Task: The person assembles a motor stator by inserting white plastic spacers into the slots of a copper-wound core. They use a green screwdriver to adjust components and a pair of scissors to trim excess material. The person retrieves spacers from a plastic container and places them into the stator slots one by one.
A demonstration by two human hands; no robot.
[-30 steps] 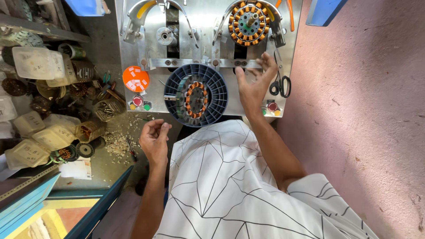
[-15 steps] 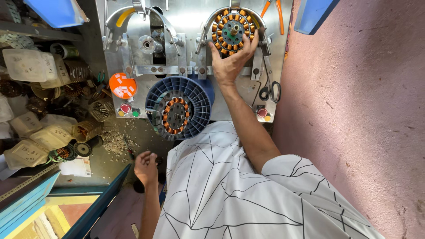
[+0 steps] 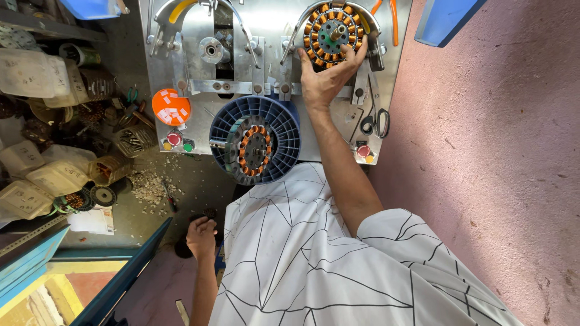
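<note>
My right hand [image 3: 326,77] reaches up to the silver winding machine [image 3: 266,72] and grips the round copper-wound stator [image 3: 329,33] mounted at its upper right. Lower on the machine sits a blue ribbed round holder [image 3: 284,121] with another copper-wound stator [image 3: 254,148] in its middle. My left hand [image 3: 201,236] hangs low beside my white patterned shirt, fingers curled over a small dark round object that is mostly hidden; whether it grips it I cannot tell.
Black scissors [image 3: 374,121] hang at the machine's right, an orange disc [image 3: 171,107] and coloured buttons [image 3: 174,140] at its left. Shelves of bags, coils and stator parts [image 3: 54,175] crowd the left. A pink wall [image 3: 495,157] stands right, a blue frame [image 3: 115,284] lower left.
My right hand rose from the blue holder to the upper-right stator and closed on it. My left hand dropped from chest height down to my side.
</note>
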